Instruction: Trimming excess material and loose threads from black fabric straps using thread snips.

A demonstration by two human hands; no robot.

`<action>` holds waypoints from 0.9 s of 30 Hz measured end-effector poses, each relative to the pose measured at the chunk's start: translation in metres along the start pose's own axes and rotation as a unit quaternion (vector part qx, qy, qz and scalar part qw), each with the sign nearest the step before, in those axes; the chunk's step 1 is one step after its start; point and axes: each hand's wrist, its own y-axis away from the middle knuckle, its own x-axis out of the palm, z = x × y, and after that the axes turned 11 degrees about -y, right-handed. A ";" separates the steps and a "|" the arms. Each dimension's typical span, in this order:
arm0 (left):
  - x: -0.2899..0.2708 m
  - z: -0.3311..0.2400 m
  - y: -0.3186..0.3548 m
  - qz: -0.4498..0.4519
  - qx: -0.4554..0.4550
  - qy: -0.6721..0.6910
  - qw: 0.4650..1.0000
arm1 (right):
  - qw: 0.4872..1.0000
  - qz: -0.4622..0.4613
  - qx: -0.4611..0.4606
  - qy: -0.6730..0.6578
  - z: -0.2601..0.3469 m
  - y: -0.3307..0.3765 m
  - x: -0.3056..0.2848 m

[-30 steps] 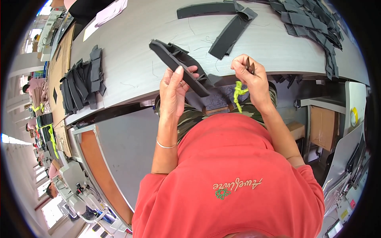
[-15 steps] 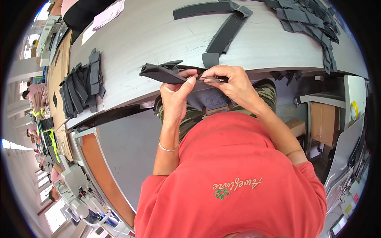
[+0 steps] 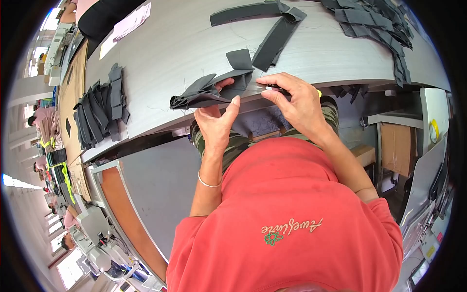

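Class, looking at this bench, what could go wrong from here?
The small dark metal snips in the right hand are near the left hand; a slip might nick it, or the folded dark-grey fabric piece it holds.

The heap of dark-grey fabric strips reaches the pale grey table's front edge; a knock might drag some off.

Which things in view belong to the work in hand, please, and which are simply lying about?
Seemingly in the work:
dark fabric piece, in the left hand;
small dark tool, in the right hand;
probably similar dark strips.

Apparently lying about:
pale pink material;
cardboard box.
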 end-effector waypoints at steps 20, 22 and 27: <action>0.003 -0.006 0.000 -0.018 -0.013 0.061 0.998 | 0.991 -0.018 -0.078 0.111 0.002 -0.003 0.007; 0.001 -0.002 0.000 0.010 0.013 0.019 1.000 | 0.989 0.000 -0.066 0.134 0.003 -0.003 0.007; 0.001 -0.001 0.000 -0.010 0.003 -0.005 1.000 | 0.990 0.013 -0.067 0.127 0.002 -0.007 0.006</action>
